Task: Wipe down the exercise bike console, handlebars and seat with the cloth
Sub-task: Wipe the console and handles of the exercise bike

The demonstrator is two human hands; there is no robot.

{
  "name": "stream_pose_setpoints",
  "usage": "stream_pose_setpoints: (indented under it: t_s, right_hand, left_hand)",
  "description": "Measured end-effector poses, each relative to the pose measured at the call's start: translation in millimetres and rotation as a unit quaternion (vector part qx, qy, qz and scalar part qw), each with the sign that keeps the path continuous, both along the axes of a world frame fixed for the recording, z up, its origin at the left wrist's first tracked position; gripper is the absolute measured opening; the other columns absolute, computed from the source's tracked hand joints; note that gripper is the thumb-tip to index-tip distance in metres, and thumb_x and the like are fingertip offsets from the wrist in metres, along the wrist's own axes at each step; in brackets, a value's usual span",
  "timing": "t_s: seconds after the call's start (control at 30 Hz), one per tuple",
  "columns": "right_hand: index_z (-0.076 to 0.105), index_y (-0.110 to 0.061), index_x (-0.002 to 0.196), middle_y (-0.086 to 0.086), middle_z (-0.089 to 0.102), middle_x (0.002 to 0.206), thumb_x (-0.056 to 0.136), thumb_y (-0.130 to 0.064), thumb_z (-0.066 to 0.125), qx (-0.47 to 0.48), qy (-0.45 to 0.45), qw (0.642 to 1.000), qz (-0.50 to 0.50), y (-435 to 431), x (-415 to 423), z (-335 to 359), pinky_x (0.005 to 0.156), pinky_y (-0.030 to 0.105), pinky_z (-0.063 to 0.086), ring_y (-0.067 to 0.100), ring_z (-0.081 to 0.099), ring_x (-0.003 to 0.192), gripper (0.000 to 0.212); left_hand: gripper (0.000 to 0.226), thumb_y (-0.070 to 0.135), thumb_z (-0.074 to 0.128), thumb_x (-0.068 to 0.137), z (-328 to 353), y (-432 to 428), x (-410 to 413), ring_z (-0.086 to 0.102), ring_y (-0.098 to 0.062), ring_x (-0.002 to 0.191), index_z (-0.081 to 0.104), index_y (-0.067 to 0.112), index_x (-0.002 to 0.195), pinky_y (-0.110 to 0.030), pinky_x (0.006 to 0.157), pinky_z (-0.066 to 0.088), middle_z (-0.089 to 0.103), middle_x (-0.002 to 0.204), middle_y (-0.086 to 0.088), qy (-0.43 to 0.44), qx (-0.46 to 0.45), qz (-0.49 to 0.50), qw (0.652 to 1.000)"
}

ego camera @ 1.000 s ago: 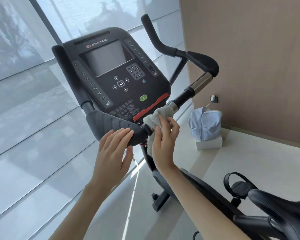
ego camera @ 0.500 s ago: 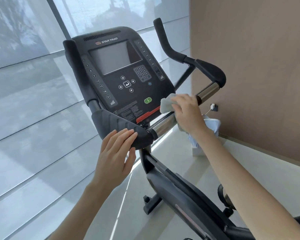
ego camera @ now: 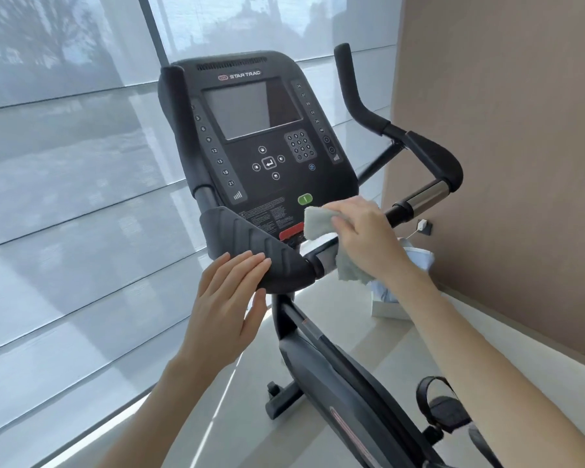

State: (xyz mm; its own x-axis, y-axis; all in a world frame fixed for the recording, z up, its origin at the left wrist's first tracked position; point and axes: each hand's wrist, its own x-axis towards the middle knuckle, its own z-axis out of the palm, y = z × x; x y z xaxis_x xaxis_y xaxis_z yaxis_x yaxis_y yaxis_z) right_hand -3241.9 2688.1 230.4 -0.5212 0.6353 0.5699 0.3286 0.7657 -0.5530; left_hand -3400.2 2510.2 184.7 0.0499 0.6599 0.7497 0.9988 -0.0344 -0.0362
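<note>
Head view: the exercise bike stands in a corner, with the blind-covered window (ego camera: 65, 197) close along its left side and a brown wall (ego camera: 504, 96) close on its right. Pale floor (ego camera: 217, 434) lies open in front of the frame and around the strapped pedal (ego camera: 443, 407) at the lower right. By the foot of the wall, behind the right forearm, a white box (ego camera: 387, 310) holds a pale blue bundle (ego camera: 419, 260); both are mostly hidden.

The console (ego camera: 250, 130) faces the camera, its screen dark. Below its bottom edge the crossbar (ego camera: 321, 255) runs between the left handlebar pad (ego camera: 250, 244) and the right handlebar (ego camera: 433, 157).

The left hand (ego camera: 227, 298) lies flat on the near end of the left handlebar pad, fingers straight and together, thumb under the pad's edge, gripping nothing.

The right hand (ego camera: 362, 238) has its fingers curled over the grey cloth (ego camera: 318, 224) and holds it against the crossbar, just under the console's lower right corner. One end of the cloth overlaps the console's bottom edge beside the red strip, and the other end hangs below the bar.
</note>
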Motion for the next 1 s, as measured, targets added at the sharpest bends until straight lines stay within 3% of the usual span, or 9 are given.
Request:
stream_pose_setpoints:
  t_s: [0.07,0.2,0.3,0.4,0.47,0.57,0.7,0.8,1.0]
  right_hand:
    - [0.061,-0.01,0.117,0.013,0.058,0.115,0.095,-0.007,0.042,0.017,-0.05,0.997,-0.056,25,6,6,0.091,0.025,0.029,0.028,0.045,0.105,0.03]
    - [0.058,-0.008,0.117,0.016,0.057,0.115,0.096,-0.009,0.037,0.047,-0.182,0.978,-0.089,28,4,-4,0.091,0.036,0.031,0.03,0.043,0.102,0.03]
    - [0.061,-0.009,0.114,0.012,0.061,0.11,0.094,-0.006,0.041,0.088,-0.16,0.983,-0.034,1,-7,-8,0.089,0.032,0.032,0.028,0.046,0.099,0.028]
    - [0.064,-0.013,0.112,0.003,0.063,0.105,0.094,-0.009,0.046,-0.01,-0.061,0.995,0.072,-21,-17,10,0.08,0.009,0.034,0.016,0.051,0.096,0.026]
    - [0.063,-0.015,0.112,-0.002,0.063,0.104,0.094,-0.01,0.046,-0.05,0.016,0.993,0.102,-23,-28,34,0.077,0.003,0.035,0.01,0.053,0.095,0.025]
    - [0.063,-0.019,0.112,-0.005,0.062,0.103,0.094,-0.012,0.047,-0.085,0.043,0.979,0.18,-19,-62,64,0.085,0.017,0.041,0.006,0.055,0.097,0.025]
    - [0.061,-0.017,0.118,0.003,0.058,0.118,0.094,-0.014,0.051,-0.073,-0.085,0.96,0.255,-28,-116,63,0.101,0.031,0.039,0.016,0.051,0.113,0.026]
    - [0.063,-0.016,0.118,0.006,0.051,0.123,0.091,-0.018,0.058,-0.001,-0.152,0.955,0.257,-31,-128,45,0.105,0.038,0.031,0.026,0.041,0.117,0.027]
    - [0.066,-0.014,0.115,0.006,0.054,0.117,0.092,-0.009,0.054,0.083,-0.123,0.943,0.297,-43,-91,23,0.097,0.03,0.029,0.022,0.039,0.104,0.026]
  left_hand:
    - [0.035,0.019,0.042,0.097,-1,-3,-3,0.053,-0.023,0.12,0.064,0.003,0.12,-0.041,0.111,0.032,0.063,0.123,-0.008,-0.004,0.002,0.008,1.0]
    - [0.035,0.017,0.044,0.094,-6,-7,-5,0.051,-0.02,0.121,0.064,0.003,0.12,-0.041,0.111,0.032,0.063,0.124,-0.007,-0.006,0.0,0.01,1.0]
    - [0.035,0.016,0.044,0.094,-6,-8,-5,0.051,-0.02,0.121,0.063,0.003,0.121,-0.043,0.109,0.035,0.062,0.125,-0.007,-0.009,0.004,0.007,1.0]
    - [0.034,0.015,0.045,0.094,-5,-11,-6,0.054,-0.021,0.119,0.064,0.002,0.119,-0.045,0.106,0.038,0.063,0.124,-0.007,-0.011,0.008,-0.004,1.0]
    - [0.033,0.015,0.045,0.094,-4,-15,-7,0.055,-0.021,0.118,0.065,0.002,0.118,-0.045,0.105,0.038,0.063,0.123,-0.007,-0.01,0.008,-0.009,1.0]
    - [0.033,0.014,0.046,0.094,-4,-23,-11,0.057,-0.022,0.116,0.065,0.002,0.117,-0.044,0.105,0.038,0.063,0.122,-0.008,-0.016,0.013,-0.008,1.0]
    - [0.033,0.014,0.045,0.094,-3,-34,-19,0.057,-0.023,0.116,0.064,0.001,0.118,-0.042,0.108,0.035,0.062,0.124,-0.009,-0.033,0.024,0.019,0.999]
    - [0.034,0.014,0.044,0.094,-3,-42,-23,0.054,-0.022,0.118,0.063,0.001,0.12,-0.041,0.11,0.033,0.061,0.125,-0.009,-0.043,0.03,0.039,0.998]
    - [0.037,0.014,0.043,0.094,-4,-48,-19,0.05,-0.025,0.122,0.059,0.001,0.124,-0.042,0.109,0.034,0.057,0.129,-0.012,-0.051,0.035,0.056,0.997]
